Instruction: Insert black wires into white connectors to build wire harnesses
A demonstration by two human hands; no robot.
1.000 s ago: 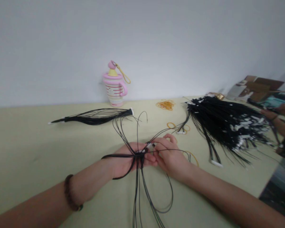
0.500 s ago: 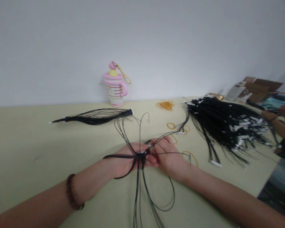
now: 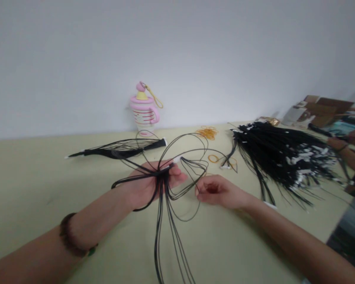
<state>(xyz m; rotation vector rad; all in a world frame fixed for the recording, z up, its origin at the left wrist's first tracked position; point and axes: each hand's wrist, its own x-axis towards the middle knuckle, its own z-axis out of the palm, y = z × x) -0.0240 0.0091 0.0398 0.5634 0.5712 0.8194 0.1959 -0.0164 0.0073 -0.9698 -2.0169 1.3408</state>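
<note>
My left hand (image 3: 149, 183) is closed round the middle of a bunch of thin black wires (image 3: 165, 205). Their loops fan out above my fingers and their long ends hang toward me. A small white connector (image 3: 176, 159) shows at my fingertips. To the right, my right hand (image 3: 217, 192) rests low over the table with its fingers curled in a loose pinch. A wire loop curves close by its fingertips; whether it is gripped I cannot tell.
A tied bundle of black wires (image 3: 121, 146) lies behind my left hand. A big pile of black wires with white connectors (image 3: 284, 157) covers the right. Yellow rubber bands (image 3: 207, 132) and a pink striped cup (image 3: 143, 111) stand near the wall. Another person's hands (image 3: 350, 142) work at far right.
My left hand has lifted the wire bunch up and to the left. My right hand has come off the bunch and moved down to the right.
</note>
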